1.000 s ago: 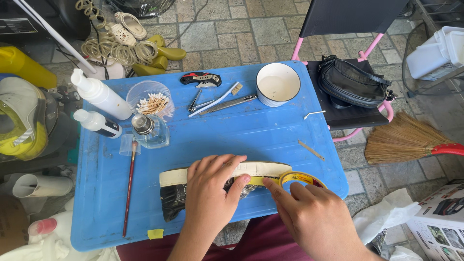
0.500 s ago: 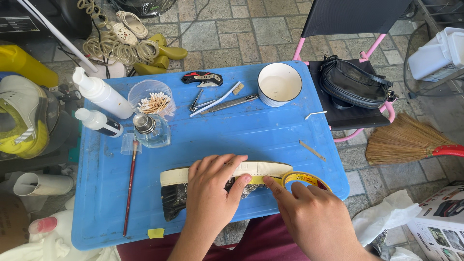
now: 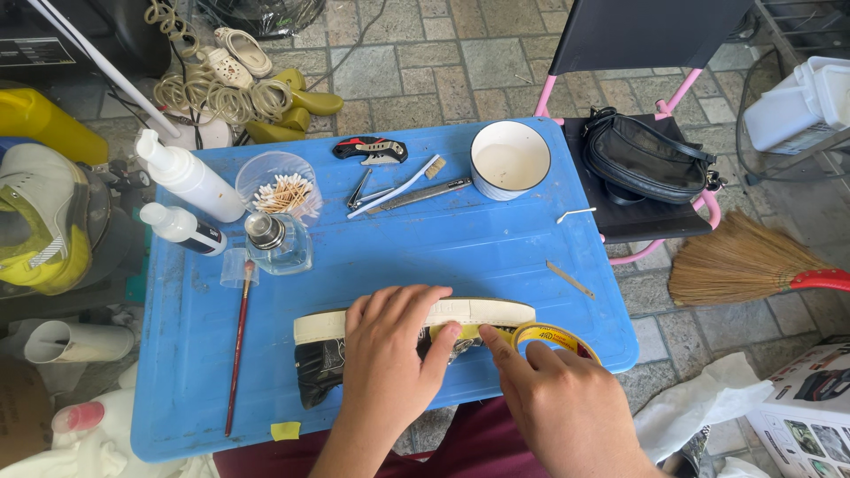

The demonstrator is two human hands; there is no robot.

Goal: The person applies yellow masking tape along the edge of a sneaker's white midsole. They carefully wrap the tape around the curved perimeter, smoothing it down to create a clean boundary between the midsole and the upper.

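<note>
Now your left hand [image 3: 390, 363] lies flat over the black shoe [image 3: 323, 363], pinning it on its side at the near edge of the blue bench [image 3: 460, 248], cream sole [image 3: 478, 310] turned away from you. Your right hand [image 3: 553, 403] has its grip narrow, fingertips pinching the yellow tape [image 3: 460, 331] just beneath that sole, with the tape roll [image 3: 556, 337] touching its far side. Keep the strip taut and level along the sole's edge, press it down under your left fingers, and leave the paintbrush [image 3: 237, 341] beyond your left hand alone.
</note>
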